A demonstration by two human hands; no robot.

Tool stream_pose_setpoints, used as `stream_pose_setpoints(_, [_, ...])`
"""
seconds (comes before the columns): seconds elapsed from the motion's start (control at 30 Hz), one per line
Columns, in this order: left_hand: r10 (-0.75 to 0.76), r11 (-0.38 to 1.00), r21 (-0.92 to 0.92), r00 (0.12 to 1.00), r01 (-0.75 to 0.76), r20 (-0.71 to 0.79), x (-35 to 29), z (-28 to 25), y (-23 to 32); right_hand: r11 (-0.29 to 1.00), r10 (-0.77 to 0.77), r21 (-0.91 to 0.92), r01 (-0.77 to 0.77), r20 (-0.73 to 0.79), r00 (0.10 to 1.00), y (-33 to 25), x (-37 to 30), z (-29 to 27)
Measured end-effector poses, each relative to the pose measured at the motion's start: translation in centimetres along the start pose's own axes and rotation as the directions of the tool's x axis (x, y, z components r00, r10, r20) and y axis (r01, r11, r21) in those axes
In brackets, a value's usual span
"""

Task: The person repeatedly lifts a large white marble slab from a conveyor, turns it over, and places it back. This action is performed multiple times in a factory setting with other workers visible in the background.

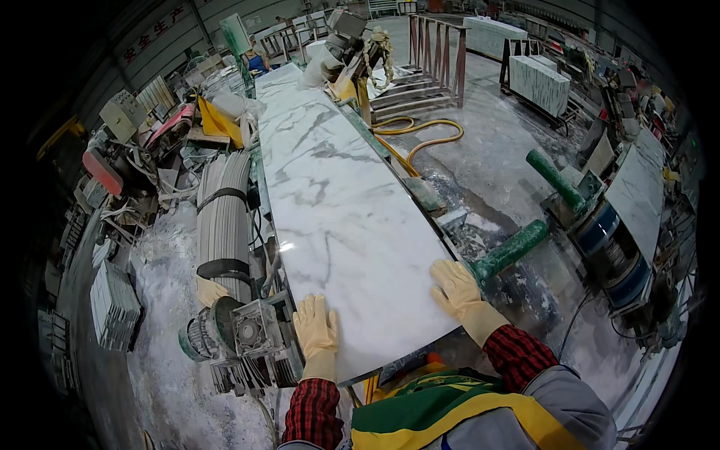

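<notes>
Head view: left hand (pixel 316 328), right hand (pixel 457 291) lie flat, fingers outstretched, on marbled slab (pixel 349 225), grasping nothing; best press evenly both sides

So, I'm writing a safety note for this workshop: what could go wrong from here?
The left hand lies on the veined slab close to the motor and gearbox; if those run, it might get caught. The right hand rests near the slab's edge beside a green cylinder, so a sideways shift could pinch its fingers.
</notes>
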State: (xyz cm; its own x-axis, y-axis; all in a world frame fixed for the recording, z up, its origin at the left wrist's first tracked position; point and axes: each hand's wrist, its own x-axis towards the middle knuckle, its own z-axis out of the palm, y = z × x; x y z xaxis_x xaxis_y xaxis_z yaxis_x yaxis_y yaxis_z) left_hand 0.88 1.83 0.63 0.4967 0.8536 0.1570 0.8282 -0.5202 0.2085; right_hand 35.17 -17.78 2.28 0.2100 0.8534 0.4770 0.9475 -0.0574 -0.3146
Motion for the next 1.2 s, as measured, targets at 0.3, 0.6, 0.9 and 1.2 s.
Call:
stream_pose_setpoints(0.3, [-0.004,1.0,0.007,1.0,0.004,0.007,-0.5,0.0,0.0,0.999,0.03,0.017,-0.03,0.012,0.999,-0.8,-1.4,-0.7])
stream_pose_setpoints(0.6, [0.014,1.0,-0.01,1.0,-0.014,-0.018,-1.2,-0.3,0.2,0.999,0.029,-0.014,-0.029,0.008,1.0,-1.3,-3.4,-1.3])
stream_pose_setpoints(0.9, [0.007,1.0,-0.014,1.0,-0.008,-0.018,-1.9,0.2,0.0,0.998,0.025,0.051,-0.027,0.041,0.999,-3.1,-4.6,-4.0])
stream_pose_setpoints(1.2, [0.011,1.0,-0.023,0.999,-0.011,-0.03,-2.3,0.1,0.3,0.999,0.01,0.033,-0.009,-0.035,0.999,-3.2,-7.6,-4.3])
